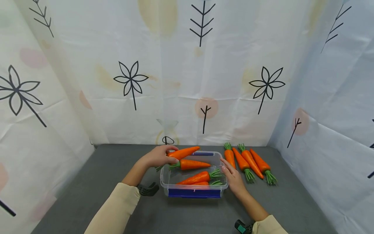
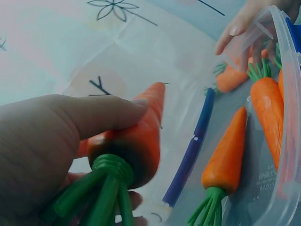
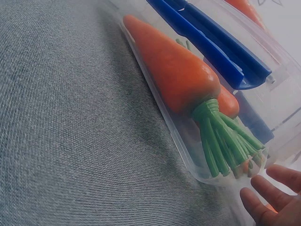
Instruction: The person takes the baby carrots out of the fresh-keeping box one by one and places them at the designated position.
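Note:
My left hand [image 1: 160, 156] grips an orange toy carrot [image 1: 184, 152] with green stems, raised over the left rear of a clear plastic container [image 1: 172, 177]. In the left wrist view the thumb lies along that held carrot [image 2: 136, 136], its tip pointing away. Inside the container another carrot [image 1: 194, 164] lies at the back, stems to the left. Nearer the front are a carrot [image 1: 194, 178] with stems to the right and one partly hidden by the front wall. Extended fingers of my right hand [image 1: 233, 178] touch the container's right side; in the right wrist view those fingers [image 3: 277, 197] look loosely spread.
Several more carrots [image 1: 251, 164] lie side by side on the grey cloth-covered table [image 1: 117, 169], right of the container. Blue latches [image 1: 194, 193] run along the container's front and back. A patterned white curtain [image 1: 175, 81] encloses the back and sides.

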`<state>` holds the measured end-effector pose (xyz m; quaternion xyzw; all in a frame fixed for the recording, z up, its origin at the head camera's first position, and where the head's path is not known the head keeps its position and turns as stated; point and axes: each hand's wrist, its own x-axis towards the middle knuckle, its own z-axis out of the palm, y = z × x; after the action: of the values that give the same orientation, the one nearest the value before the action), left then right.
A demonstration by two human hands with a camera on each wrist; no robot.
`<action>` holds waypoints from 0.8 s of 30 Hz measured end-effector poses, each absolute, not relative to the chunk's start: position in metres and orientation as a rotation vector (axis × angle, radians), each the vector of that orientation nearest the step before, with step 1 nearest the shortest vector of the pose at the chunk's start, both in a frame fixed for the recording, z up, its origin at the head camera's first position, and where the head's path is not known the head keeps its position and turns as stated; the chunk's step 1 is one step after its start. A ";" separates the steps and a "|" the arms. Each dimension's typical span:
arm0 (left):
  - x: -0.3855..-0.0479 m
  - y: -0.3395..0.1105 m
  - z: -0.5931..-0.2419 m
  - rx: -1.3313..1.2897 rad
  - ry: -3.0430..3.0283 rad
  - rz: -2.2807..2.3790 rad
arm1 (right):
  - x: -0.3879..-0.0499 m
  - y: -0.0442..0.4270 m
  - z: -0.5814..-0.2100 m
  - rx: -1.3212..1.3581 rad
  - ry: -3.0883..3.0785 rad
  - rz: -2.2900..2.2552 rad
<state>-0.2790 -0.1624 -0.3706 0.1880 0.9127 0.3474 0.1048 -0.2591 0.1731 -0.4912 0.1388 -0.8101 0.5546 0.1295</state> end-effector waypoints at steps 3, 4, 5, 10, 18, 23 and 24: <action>-0.278 -0.172 -0.374 0.519 2.683 1.147 | -0.259 0.172 -0.491 0.399 -2.350 1.621; -0.278 -0.176 -0.376 0.507 2.690 1.181 | -0.259 0.172 -0.491 0.396 -2.350 1.622; -0.278 -0.179 -0.378 0.495 2.697 1.214 | -0.259 0.172 -0.491 0.389 -2.351 1.624; -0.278 -0.192 -0.393 0.377 2.752 1.382 | -0.259 0.172 -0.491 0.374 -2.340 1.626; -0.280 -0.210 -0.426 0.155 2.772 1.658 | -0.259 0.171 -0.492 0.364 -2.342 1.623; -0.284 -0.219 -0.446 -0.042 2.822 1.666 | -0.260 0.172 -0.493 0.360 -2.349 1.625; -0.285 -0.220 -0.449 -0.074 2.832 1.654 | -0.260 0.172 -0.493 0.362 -2.348 1.623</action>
<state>-0.2845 -0.2199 -0.4495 -0.0225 0.8612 0.5029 -0.0696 -0.2598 0.1721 -0.4927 0.1248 -0.8089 0.5593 0.1317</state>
